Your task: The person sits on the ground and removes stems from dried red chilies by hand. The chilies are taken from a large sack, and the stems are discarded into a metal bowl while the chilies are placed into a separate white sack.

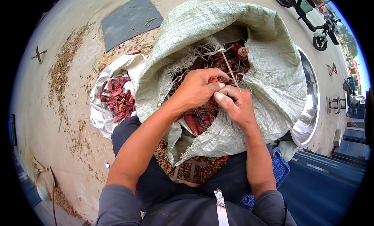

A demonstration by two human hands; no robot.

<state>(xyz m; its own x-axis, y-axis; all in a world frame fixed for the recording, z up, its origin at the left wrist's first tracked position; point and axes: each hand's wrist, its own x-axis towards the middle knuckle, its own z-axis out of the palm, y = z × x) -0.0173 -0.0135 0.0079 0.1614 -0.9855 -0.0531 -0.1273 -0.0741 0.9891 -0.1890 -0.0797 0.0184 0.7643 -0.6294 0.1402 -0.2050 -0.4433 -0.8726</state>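
A large pale woven plastic sack (271, 76) lies open before me, filled with dried red chili peppers (194, 123). Over its mouth, my left hand (197, 87) and my right hand (236, 104) meet at the fingertips. Something small seems pinched there, but the fingers hide it, so I cannot tell what either hand holds. A thin straw-coloured stick (230, 66) runs from white strands at the sack's torn inner edge down to my right hand's knuckles. To the left, a smaller white sack (98, 109) holds more red peppers (118, 97).
A shiny metal basin (306, 117) sits right of the sack, near a blue plastic basket (281, 167). Stems and scraps (65, 68) litter the concrete beside a grey board (130, 21). A scooter (309, 18) stands upper right. A burning cigarette (221, 208) juts in below.
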